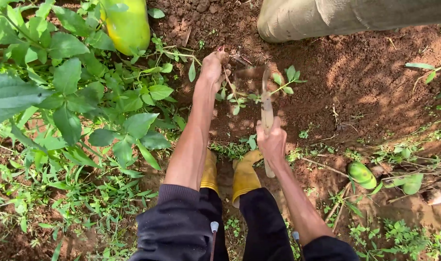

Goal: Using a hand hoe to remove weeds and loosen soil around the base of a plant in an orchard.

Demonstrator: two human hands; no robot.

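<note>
The left hand point(213, 67) reaches forward to the red-brown soil point(375, 72) and its fingers are closed around the thin stem of a small weed point(237, 99), pinching it low, close to the ground. This weed, with small green leaves, stands in the bare soil just in front of the person, between the two hands. The right hand point(272, 141) is closed in a fist around the handle of a knife point(267, 104); the blade points away from the body toward the weed, and its tip is blurred, so I cannot tell whether it touches the stem. Below the hands two yellow boots point(243, 176) stand side by side on the soil, and dark trousers point(182, 227) fill the lower edge. To the left grows a thick patch of broad green leaves point(75, 96). At the top left lies a large yellow-green fruit point(128, 24), partly hidden by the leaves. At the top right a thick grey trunk point(351, 17) crosses the view. At the right, near the grass, a smaller green fruit point(361, 175) lies on the ground, well apart from the hands.
</note>
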